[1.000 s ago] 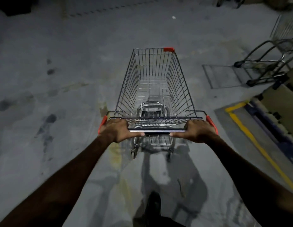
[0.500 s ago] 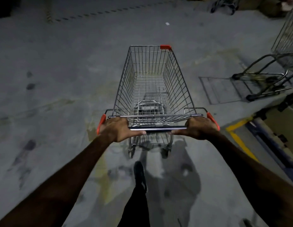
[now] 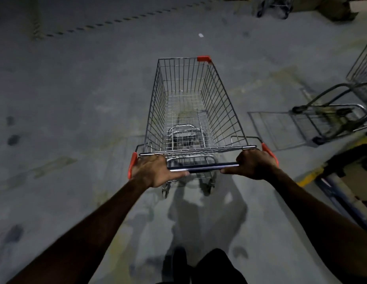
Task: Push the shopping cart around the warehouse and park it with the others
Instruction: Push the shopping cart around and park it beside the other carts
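Observation:
An empty wire shopping cart with orange corner caps stands straight ahead of me on the grey concrete floor. Its dark handle bar runs across in front of me. My left hand is closed over the left end of the bar. My right hand is closed over the right end. Both arms are stretched out. Another cart stands at the right edge, only partly in view. Wheels of a further cart show at the top.
A yellow floor line and a blue-edged pallet or rack base lie close on my right. Cardboard boxes sit at the top right. Open concrete floor spreads to the left and ahead. My dark shoe is below.
The cart and I have rolled forward. The cart on the right and the yellow line have drawn nearer and lower in view. Both hands keep the same hold on the bar.

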